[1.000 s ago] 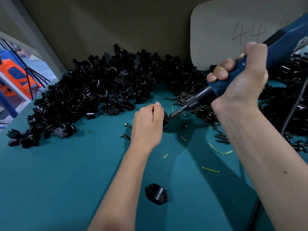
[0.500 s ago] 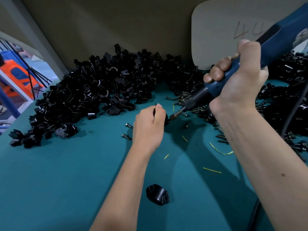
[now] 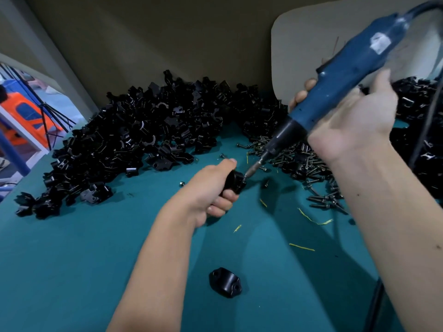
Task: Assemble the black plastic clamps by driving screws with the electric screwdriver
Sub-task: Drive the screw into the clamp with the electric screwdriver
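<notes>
My left hand grips a black plastic clamp just above the teal table, thumb on top, fingers curled under it. My right hand holds the blue electric screwdriver, tilted down to the left. Its bit tip touches the clamp's right face. A single black clamp half lies on the table near me. A big heap of black clamp parts fills the back left. Loose dark screws are piled right of centre.
More black parts lie at the far right behind my right arm. The screwdriver's black cable runs down the right side. A beige board leans on the back wall. Yellow shavings dot the teal table.
My left hand has turned over, showing the clamp and curled fingers. The screwdriver swung more upright, my right hand rose, and the bit stays at the clamp.
</notes>
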Tool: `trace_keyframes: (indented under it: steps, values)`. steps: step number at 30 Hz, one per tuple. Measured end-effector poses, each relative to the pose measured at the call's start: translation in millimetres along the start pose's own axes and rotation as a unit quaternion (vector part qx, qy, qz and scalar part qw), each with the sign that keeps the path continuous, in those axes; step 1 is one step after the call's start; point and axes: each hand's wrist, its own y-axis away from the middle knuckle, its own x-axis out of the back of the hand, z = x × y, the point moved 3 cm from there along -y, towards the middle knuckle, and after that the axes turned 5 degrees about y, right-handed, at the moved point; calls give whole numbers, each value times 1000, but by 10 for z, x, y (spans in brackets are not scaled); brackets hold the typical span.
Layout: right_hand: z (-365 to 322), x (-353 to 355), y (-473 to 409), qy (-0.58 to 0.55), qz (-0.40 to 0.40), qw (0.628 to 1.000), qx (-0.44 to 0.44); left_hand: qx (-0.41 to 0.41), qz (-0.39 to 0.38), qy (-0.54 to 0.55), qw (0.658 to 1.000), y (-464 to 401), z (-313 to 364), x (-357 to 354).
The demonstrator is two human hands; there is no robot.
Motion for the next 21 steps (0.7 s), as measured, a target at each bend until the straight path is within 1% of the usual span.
trace_keyframes:
  steps: [1, 2, 5, 10, 15, 18, 21]
  values:
    - [27, 23, -10, -6, -7, 1000, -28, 44, -31, 13, 998, 29, -9, 49]
    - [63, 45, -9, -11, -15, 998, -53, 69, -49, 21, 996, 61, -8, 94]
    - [167, 89, 9, -14, -38, 995, -90, 93, -53, 26, 994, 114, -5, 178]
    - [162, 117, 6, -43, -51, 992, -111, 89, -29, 0, 996, 113, 12, 196]
    - [190, 91, 24, -87, -26, 990, -108, 79, -7, -10, 997, 93, 10, 240]
    - [184, 88, 27, -76, -21, 991, -110, 65, 3, -30, 997, 91, 19, 261]
    - [177, 97, 36, -46, -30, 991, -124, 47, -2, -74, 996, 96, 37, 231]
